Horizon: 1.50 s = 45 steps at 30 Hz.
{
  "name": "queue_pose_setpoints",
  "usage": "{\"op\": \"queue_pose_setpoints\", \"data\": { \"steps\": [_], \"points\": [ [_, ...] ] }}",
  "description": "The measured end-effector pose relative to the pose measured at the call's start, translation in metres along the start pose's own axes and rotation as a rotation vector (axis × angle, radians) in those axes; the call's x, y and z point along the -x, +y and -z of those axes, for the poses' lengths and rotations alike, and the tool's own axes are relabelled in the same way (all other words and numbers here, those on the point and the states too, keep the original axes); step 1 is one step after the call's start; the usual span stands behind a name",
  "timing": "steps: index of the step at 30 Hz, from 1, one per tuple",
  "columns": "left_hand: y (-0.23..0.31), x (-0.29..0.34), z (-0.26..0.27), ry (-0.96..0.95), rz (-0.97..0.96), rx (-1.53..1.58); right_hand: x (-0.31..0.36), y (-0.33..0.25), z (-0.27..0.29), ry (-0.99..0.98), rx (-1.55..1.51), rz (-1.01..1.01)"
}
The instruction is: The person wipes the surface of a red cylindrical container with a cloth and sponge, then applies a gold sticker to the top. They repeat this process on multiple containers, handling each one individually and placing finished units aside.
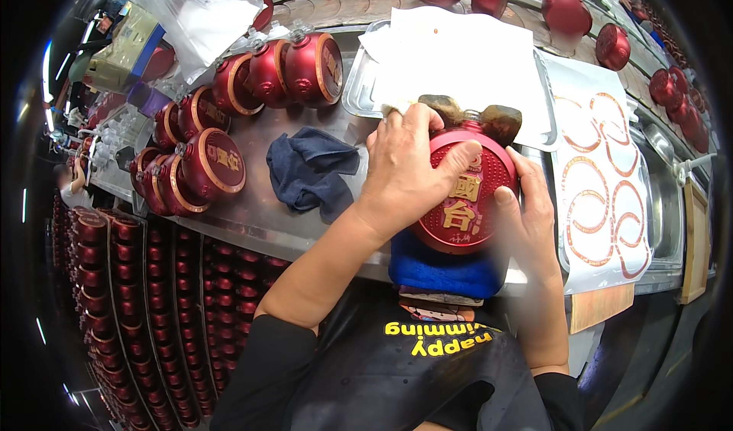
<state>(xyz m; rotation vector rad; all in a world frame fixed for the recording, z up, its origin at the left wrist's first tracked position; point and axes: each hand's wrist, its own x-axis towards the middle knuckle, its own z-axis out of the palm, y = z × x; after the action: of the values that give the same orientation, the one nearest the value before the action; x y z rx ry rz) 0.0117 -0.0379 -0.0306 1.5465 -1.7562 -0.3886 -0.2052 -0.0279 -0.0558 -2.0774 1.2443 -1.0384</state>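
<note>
At the bottom of the frame, in the centre, is the person's dark shirt (397, 370) with yellow letters. Both forearms rise from there toward the middle of the picture.

Just above the shirt, a blue cushion (435, 267) lies at the near edge of the metal workbench (252, 209). On it stands a round, flat red bottle (466, 194) with a dotted face and gold characters, a little right of the centre of the frame. The left hand (405, 167) lies over the bottle's upper left side, fingers spread and curled around the rim. The right hand (531, 202) presses against the right edge, with the thumb on the red face. So both hands hold this bottle between them. Two brown pieces (500, 122) stand out behind the top of the bottle; I cannot tell what they are.

To the left of the hands, a dark blue cloth (309, 167) lies crumpled on the bench. At the right, a white sheet with gold ring stickers (603, 194) hangs over the bench edge. Below the bench, in the lower left, are rows of red containers (153, 278).

Farther up, a metal tray (359, 87) holds white paper (458, 57). In the upper left, many similar red bottles with gold rims (214, 160) lie on their sides. More red bottles (565, 11) lie along the top edge, and a clear plastic bag (198, 11) is in the upper left.
</note>
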Motion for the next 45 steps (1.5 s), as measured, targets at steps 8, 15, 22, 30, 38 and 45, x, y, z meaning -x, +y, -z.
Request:
{"op": "queue_pose_setpoints", "data": {
  "steps": [8,15,22,30,38,45],
  "points": [
    [-0.012,0.008,-0.003,0.092,-0.062,0.355,-0.009,-0.027,0.012,-0.063,0.418,0.328],
    [-0.016,0.01,-0.006,0.087,-0.059,0.371,-0.01,-0.027,0.006,-0.067,0.437,0.313],
    [-0.015,0.01,-0.007,0.105,-0.082,0.36,-0.007,-0.023,0.004,-0.036,0.39,0.326],
    [-0.003,0.004,0.0,0.021,-0.036,0.101,-0.02,-0.018,0.022,0.097,0.183,0.342],
    [0.003,-0.003,0.001,-0.002,0.008,-0.026,-0.04,-0.027,0.055,-0.038,-0.196,-0.003],
    [0.001,-0.001,0.006,-0.033,0.013,0.096,-0.063,-0.014,0.058,-0.253,-0.125,-0.05]
  ]
}}
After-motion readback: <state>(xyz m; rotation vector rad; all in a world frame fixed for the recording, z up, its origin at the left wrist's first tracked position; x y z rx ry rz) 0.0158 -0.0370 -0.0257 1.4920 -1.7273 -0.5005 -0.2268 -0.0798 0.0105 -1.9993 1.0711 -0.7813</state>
